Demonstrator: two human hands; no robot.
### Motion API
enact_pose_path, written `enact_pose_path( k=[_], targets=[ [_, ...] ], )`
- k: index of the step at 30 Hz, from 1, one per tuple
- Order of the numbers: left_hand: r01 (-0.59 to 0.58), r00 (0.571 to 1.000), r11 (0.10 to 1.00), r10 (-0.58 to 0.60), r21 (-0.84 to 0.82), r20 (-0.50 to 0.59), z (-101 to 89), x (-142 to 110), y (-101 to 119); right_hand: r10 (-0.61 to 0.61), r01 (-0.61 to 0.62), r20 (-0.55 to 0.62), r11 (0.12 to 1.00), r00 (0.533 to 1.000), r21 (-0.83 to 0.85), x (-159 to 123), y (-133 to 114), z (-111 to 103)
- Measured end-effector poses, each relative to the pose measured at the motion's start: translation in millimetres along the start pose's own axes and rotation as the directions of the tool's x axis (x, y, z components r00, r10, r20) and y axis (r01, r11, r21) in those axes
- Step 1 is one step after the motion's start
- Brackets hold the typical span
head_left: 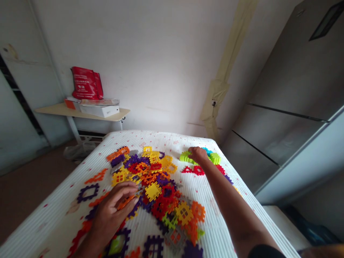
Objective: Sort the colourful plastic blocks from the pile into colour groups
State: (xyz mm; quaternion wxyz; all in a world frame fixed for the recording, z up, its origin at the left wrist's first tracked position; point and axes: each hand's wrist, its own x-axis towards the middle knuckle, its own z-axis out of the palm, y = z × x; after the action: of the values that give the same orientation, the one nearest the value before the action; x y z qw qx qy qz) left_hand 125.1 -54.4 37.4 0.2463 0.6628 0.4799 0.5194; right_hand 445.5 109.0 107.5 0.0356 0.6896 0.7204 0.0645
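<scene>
My left hand (114, 206) hovers over the near left of a heap of plastic interlocking building tiles, thumb and fingers curved and apart. An orange tile (125, 202) shows in the gap between them, and a grey tile (140, 190) is close to the fingertips. A square yellow tile (153, 191) lies just right of that hand. My right hand (198, 154) reaches to the far right, its fingers bent down over a row of light green tiles (185, 156); the fingertips are partly hidden. Beside it are more green tiles (215, 158) and a blue tile (207, 151).
Red tiles (199, 170) lie in front of the green row. Purple tiles (88, 192) and orange ones (96, 176) lie left of the heap. A white ribbed cover (161, 138) is on the table. Behind stand a side table (59, 109) with a red bag (86, 84), and a grey fridge (282, 89).
</scene>
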Motion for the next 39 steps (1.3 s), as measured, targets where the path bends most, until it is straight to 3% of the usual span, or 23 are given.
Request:
enact_pose_path(
  k=[11, 27, 39],
  targets=[
    [-0.020, 1.000, 1.000, 0.020, 0.008, 0.004, -0.2, 0, 0, -0.022, 0.025, 0.045, 0.998, 0.999, -0.053, 4, -4, 2],
    [-0.015, 1.000, 1.000, 0.015, 0.024, 0.014, 0.6, 3, 4, -0.254, 0.274, 0.131, 0.949, 0.958, -0.160, 23, -17, -6],
    [-0.045, 0.999, 0.996, 0.045, 0.081, -0.001, 1.0, 2, -1, -0.279, 0.314, 0.175, 0.924, 0.944, -0.218, 30, -27, -4]
  ],
)
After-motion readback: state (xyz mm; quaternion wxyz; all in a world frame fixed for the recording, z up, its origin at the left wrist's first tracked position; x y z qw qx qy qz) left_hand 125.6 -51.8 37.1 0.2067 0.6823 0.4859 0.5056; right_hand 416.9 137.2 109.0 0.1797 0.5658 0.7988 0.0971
